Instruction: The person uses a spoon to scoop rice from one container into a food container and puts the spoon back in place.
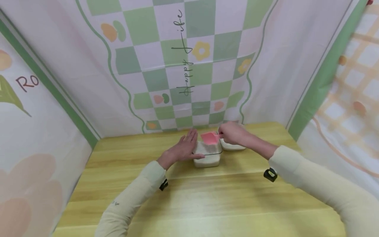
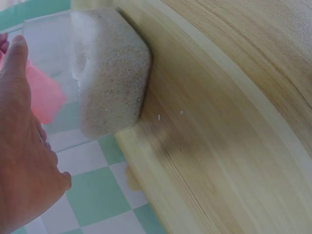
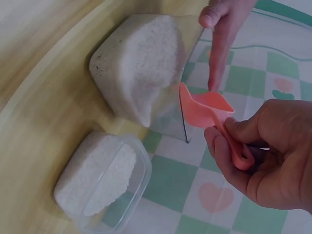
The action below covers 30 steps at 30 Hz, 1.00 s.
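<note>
Right hand (image 1: 234, 132) grips pink scoop (image 1: 209, 138); left hand (image 1: 184, 147) straight-fingered, perhaps touching container (image 1: 206, 162); smaller tub (image 3: 147, 168) beside.

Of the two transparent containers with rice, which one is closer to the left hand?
The larger, dark-rimmed container, left hand beside it, pink scoop at its opening; the smaller container, to its right, has a clear rim.

In the head view we've got our left arm (image 1: 133, 197) running up from the bottom edge, left of middle, with the left hand (image 1: 183, 148) near the centre, fingers (image 1: 191, 135) pretty straight and pointing up, thumb (image 1: 199, 156) stuck out to the right. Our right arm (image 1: 314, 174) comes in from the lower right corner, and the right hand (image 1: 234, 132) is just right of centre, curled into a grip.
</note>
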### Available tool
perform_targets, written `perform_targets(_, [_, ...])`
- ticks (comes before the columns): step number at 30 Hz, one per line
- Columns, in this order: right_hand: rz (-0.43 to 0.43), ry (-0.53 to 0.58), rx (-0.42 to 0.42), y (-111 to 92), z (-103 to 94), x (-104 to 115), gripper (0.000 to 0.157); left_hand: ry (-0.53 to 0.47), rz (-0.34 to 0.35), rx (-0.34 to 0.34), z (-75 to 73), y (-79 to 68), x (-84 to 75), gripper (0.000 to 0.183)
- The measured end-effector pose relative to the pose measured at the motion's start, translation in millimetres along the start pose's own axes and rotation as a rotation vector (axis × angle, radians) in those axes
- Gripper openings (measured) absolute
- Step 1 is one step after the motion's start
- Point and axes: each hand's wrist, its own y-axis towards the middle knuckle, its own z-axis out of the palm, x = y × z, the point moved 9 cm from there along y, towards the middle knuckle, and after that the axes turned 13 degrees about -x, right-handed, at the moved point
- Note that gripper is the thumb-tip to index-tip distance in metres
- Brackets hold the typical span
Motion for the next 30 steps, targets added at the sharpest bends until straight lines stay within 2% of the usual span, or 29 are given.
perform_targets(5, [-0.067, -0.104, -0.077, 7, 6.7, 12, 0.021, 0.001, -0.006, 0.0, -1.5, -0.1, 0.5, 0.111])
perform_targets(11, [-0.162, -0.309, -0.052, 11, 30.0, 27, 0.019, 0.005, -0.001, 0.006, -1.4, -1.3, -0.1, 0.11])
perform_targets(14, [-0.207, -0.354, -0.054, 15, 40.8, 35, 0.016, 0.017, 0.002, 0.006, -0.3, -0.6, 0.5, 0.11])
perform_targets(18, [-0.268, -0.327, -0.046, 20, 53.1, 43, 0.021, 0.022, 0.007, 0.003, 1.2, 0.6, 0.6, 0.11])
perform_targets(23, [-0.274, -0.274, 0.031, 27, 64.5, 40, 0.014, 0.018, 0.007, 0.002, 2.1, 2.1, 0.3, 0.11])
perform_targets(27, [-0.267, -0.176, 0.101, 29, 69.3, 36, 0.015, 0.019, 0.004, 0.007, 2.7, 2.1, 1.0, 0.111])
perform_targets(30, [-0.31, -0.078, 0.122, 29, 67.9, 39, 0.018, 0.012, -0.004, 0.003, 1.7, 1.6, 1.9, 0.11])
